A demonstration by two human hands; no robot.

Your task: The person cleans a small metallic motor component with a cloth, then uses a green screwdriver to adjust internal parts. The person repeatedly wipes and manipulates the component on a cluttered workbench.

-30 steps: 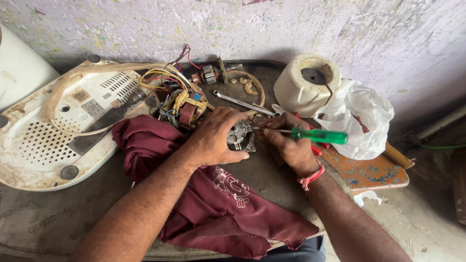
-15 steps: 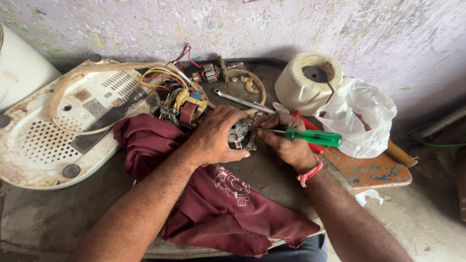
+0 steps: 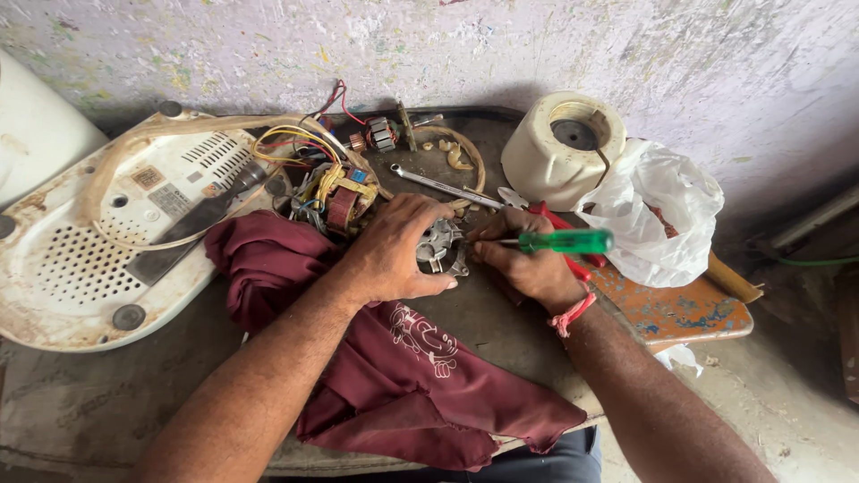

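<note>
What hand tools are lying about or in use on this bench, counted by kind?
Green-handled screwdriver, in the right hand: 1
Spanner: 1
Red-handled pliers: 1
Total: 3
The left hand steadies a grey metal part.

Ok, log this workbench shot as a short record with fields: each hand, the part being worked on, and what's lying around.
left hand: grips grey metal motor part
right hand: holds green-handled screwdriver, tip at the part
under the arms: maroon cloth
behind the part: wired coil assembly, spanner
left side: white vented cover
right side: cream housing, white plastic bag
</note>
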